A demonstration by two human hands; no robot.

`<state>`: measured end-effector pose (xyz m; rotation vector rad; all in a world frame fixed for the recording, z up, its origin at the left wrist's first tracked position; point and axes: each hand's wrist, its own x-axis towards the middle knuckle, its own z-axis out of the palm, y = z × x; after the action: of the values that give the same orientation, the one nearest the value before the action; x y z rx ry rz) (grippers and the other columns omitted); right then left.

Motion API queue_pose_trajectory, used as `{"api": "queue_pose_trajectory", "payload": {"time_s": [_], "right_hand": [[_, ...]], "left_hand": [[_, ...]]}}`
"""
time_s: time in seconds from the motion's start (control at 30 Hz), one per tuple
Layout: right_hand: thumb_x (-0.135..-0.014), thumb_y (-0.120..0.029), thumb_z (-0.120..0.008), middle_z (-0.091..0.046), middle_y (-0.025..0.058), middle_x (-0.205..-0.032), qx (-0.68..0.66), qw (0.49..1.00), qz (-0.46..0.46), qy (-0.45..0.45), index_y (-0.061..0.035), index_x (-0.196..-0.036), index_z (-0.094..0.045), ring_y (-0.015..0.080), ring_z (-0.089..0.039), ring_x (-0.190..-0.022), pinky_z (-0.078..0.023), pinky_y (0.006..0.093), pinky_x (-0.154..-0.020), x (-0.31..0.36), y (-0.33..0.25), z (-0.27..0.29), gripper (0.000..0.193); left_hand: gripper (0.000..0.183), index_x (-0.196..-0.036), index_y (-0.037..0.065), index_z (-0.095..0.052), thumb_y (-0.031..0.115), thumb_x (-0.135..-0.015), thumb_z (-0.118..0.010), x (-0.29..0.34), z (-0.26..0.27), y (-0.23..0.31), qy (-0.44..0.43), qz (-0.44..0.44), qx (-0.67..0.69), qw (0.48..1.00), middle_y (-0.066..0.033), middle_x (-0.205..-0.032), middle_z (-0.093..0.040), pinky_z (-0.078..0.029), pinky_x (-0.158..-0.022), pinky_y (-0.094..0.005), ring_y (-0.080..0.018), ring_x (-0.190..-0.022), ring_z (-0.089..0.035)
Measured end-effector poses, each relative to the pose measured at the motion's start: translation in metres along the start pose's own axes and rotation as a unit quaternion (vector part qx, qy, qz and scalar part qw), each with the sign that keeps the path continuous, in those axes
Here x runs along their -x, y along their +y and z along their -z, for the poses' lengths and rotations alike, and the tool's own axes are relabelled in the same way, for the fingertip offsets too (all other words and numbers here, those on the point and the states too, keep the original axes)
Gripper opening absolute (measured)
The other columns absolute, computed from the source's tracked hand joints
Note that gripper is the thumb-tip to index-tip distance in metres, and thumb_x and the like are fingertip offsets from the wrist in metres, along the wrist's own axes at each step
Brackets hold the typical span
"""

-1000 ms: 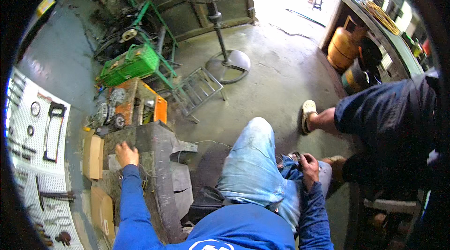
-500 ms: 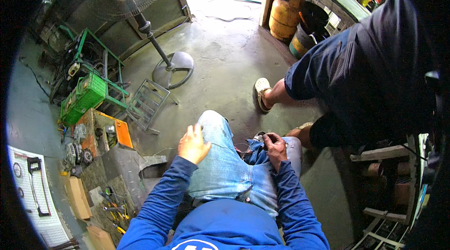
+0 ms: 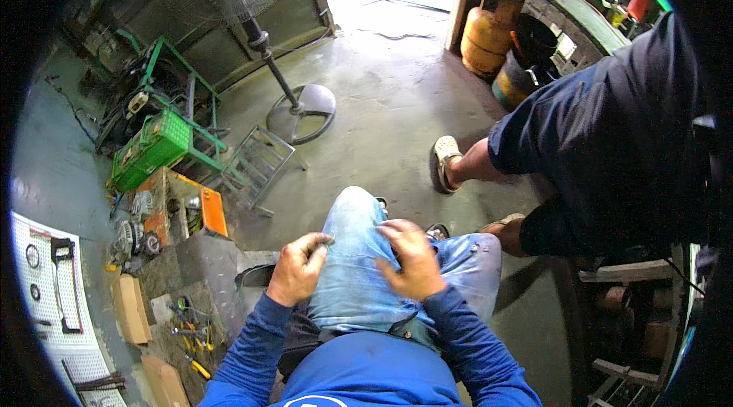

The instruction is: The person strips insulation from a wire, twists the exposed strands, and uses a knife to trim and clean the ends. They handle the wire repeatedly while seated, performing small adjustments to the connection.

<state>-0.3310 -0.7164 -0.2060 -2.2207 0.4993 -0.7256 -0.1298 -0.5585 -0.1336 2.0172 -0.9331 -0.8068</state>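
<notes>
I sit with my legs in light blue jeans [image 3: 355, 285], one knee raised. My left hand [image 3: 298, 268] rests on the left side of that thigh, fingers curled against the denim. My right hand [image 3: 411, 258] lies on the right side of the same thigh, fingers spread and pressing on the fabric. Neither hand holds a tool. Both arms are in blue sleeves coming up from the lower edge.
A metal workbench [image 3: 191, 277] with small hand tools stands at my left. Beyond it are an orange box [image 3: 179, 212], a green crate [image 3: 153, 149] and a pedestal fan [image 3: 294, 109]. Another person in dark blue [image 3: 603, 155] sits close at my right, a sandalled foot [image 3: 444, 159] on the concrete floor. An orange gas cylinder [image 3: 489, 40] stands behind.
My left hand left the workbench and came onto my thigh. My right hand rose from between my legs onto the same thigh. My view swung toward the right.
</notes>
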Motion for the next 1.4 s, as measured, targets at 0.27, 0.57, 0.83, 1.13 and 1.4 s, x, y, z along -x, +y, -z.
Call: {"api": "queue_pose_trajectory", "payload": {"time_s": [0.27, 0.57, 0.83, 1.13, 1.4], "right_hand": [[-0.098, -0.018, -0.059, -0.065, 0.0222, -0.083, -0.167, 0.978, 0.022, -0.124, -0.0015, -0.113, -0.059, 0.0418, -0.065, -0.077, -0.049, 0.0481, -0.065, -0.011, -0.041, -0.021, 0.023], [-0.095, -0.027, -0.062, -0.065, 0.0174, -0.074, 0.05, 0.99, 0.048, -0.12, -0.0065, -0.089, -0.06, 0.037, -0.066, -0.07, -0.051, 0.0467, -0.062, -0.009, -0.032, 0.028, 0.022], [-0.096, -0.022, -0.061, -0.067, 0.0189, -0.088, -0.019, 0.996, -0.05, -0.077, -0.0021, -0.097, -0.067, 0.0399, -0.064, -0.085, -0.051, 0.0456, -0.077, -0.011, -0.013, 0.053, 0.021], [-0.083, -0.02, -0.07, -0.066, 0.0051, -0.091, 0.096, 0.986, 0.092, -0.096, -0.0097, -0.1, -0.068, 0.0257, -0.063, -0.087, -0.055, 0.0376, -0.069, -0.015, -0.057, -0.011, 0.02], [-0.082, -0.018, -0.074, -0.065, 0.009, -0.089, 0.034, 0.996, 0.049, 0.073, -0.0078, -0.095, -0.069, 0.0298, -0.061, -0.092, -0.05, 0.041, -0.079, 0.0, -0.048, -0.006, 0.017]], "left_hand": [[0.025, -0.102, 0.0, -0.073, 0.023, -0.09, -0.072, 0.022, 0.002, 0.048, -0.036, -0.096, -0.047, 0.994, -0.0203, -0.089, -0.073, -0.056, -0.072, -0.0357, -0.0297, -0.08, -0.074], [0.017, -0.089, 0.0, -0.072, 0.017, -0.084, -0.072, 0.021, 0.039, 0.013, 0.051, -0.224, -0.183, 0.956, -0.0178, -0.085, -0.072, -0.054, -0.077, -0.042, -0.0341, -0.083, -0.069], [0.015, -0.086, 0.003, -0.073, 0.018, -0.084, -0.071, 0.022, 0.144, -0.018, 0.22, -0.114, -0.217, 0.944, -0.0146, -0.082, -0.07, -0.05, -0.078, -0.0426, -0.0329, -0.082, -0.066], [0.05, -0.125, 0.009, -0.065, 0.033, -0.082, -0.077, 0.036, 0.005, 0.038, 0.044, -0.24, -0.127, 0.962, -0.02, -0.133, -0.059, -0.043, -0.107, -0.0466, -0.0375, -0.125, -0.054], [0.03, -0.099, 0.003, -0.073, 0.032, -0.091, -0.072, 0.018, -0.035, 0.03, 0.005, -0.144, -0.035, 0.989, -0.0185, -0.084, -0.072, -0.056, -0.068, -0.0405, -0.0345, -0.078, -0.072]]}}
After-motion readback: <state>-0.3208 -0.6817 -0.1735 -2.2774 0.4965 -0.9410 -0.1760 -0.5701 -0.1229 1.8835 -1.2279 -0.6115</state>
